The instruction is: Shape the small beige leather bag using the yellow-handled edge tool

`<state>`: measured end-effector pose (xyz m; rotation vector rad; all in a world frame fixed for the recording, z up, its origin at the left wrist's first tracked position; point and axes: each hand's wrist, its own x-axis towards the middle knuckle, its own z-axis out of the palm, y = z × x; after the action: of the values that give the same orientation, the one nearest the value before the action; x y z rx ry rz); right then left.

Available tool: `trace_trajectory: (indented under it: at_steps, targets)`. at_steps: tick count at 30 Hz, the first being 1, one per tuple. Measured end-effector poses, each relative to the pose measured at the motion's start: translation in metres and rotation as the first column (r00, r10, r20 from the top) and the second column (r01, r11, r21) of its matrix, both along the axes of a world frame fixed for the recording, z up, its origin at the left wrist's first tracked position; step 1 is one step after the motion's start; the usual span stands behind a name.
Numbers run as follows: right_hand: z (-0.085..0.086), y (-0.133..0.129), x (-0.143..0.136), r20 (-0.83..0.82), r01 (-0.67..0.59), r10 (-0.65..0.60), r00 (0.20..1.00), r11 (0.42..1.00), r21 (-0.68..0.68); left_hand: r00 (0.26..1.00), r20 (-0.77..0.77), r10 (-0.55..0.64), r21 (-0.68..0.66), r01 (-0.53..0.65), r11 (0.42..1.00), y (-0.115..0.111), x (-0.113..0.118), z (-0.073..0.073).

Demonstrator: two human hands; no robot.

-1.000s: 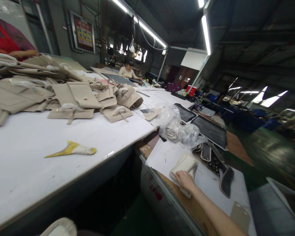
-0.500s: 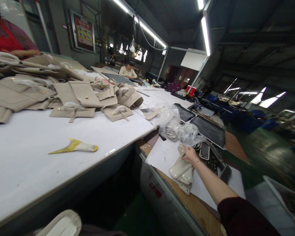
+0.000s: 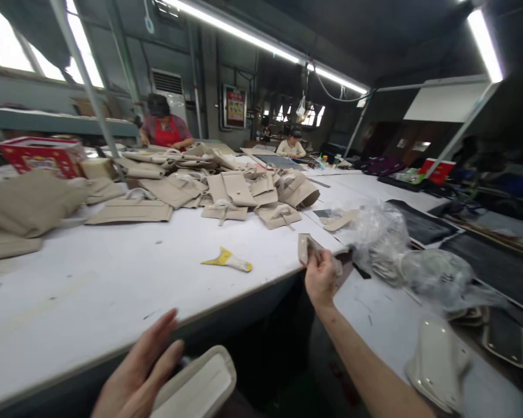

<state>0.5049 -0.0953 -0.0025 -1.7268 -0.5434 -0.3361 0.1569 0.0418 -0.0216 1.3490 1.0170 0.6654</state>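
Small beige leather piece point(image 3: 305, 248) held up above the near edge of the white surface point(image 3: 113, 278), right of centre, pinched in the closed fingers of the right hand point(image 3: 319, 277). Left hand point(image 3: 137, 371) at near left, fingers spread open, beside a cream oval panel point(image 3: 196, 386). Yellow-tipped tool point(image 3: 227, 260) lies left of the piece; plastic bags point(image 3: 401, 255) to the right
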Motion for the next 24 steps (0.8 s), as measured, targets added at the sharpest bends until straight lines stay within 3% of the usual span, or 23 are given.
trace_trajectory:
  at_steps: [2, 5, 7, 9, 13, 19, 21, 24]
  targets:
    - [-0.009, 0.054, -0.043, 0.021, -0.15, 0.151, 0.988, 0.988, -0.046, 0.985, 0.144, -0.096, -0.101, 0.111, 0.989, 0.007, 0.04, 0.014]
    - [-0.032, 0.114, -0.101, 0.024, -0.422, 0.429, 0.903, 0.897, -0.133, 0.944, 0.321, -0.075, -0.348, 0.192, 0.918, 0.026, 0.094, 0.023]
    - [-0.05, 0.136, -0.127, 0.002, -0.547, 0.556, 0.831, 0.818, -0.177, 0.938, 0.345, -0.04, -0.415, 0.19, 0.89, 0.042, 0.112, 0.018]
    - [-0.064, 0.144, -0.139, -0.032, -0.622, 0.628, 0.777, 0.76, -0.188, 0.949, 0.315, -0.009, -0.437, 0.153, 0.886, 0.057, 0.115, 0.007]
    - [-0.074, 0.142, -0.138, -0.097, -0.697, 0.691, 0.716, 0.7, -0.154, 0.963, 0.271, 0.003, -0.434, 0.119, 0.893, 0.077, 0.103, -0.016]
    - [-0.073, 0.153, -0.118, -0.222, -0.746, 0.726, 0.651, 0.666, -0.007, 0.979, 0.185, -0.084, -0.3, 0.138, 0.944, 0.089, 0.093, -0.024]
    - [-0.072, 0.164, -0.103, -0.298, -0.73, 0.718, 0.629, 0.677, 0.089, 0.995, 0.084, -0.059, -0.251, 0.078, 0.965, 0.096, 0.087, -0.028]
    - [-0.057, 0.177, -0.066, -0.405, -0.606, 0.657, 0.636, 0.75, 0.265, 0.998, -0.059, 0.018, -0.192, -0.029, 0.981, 0.113, 0.07, -0.035]
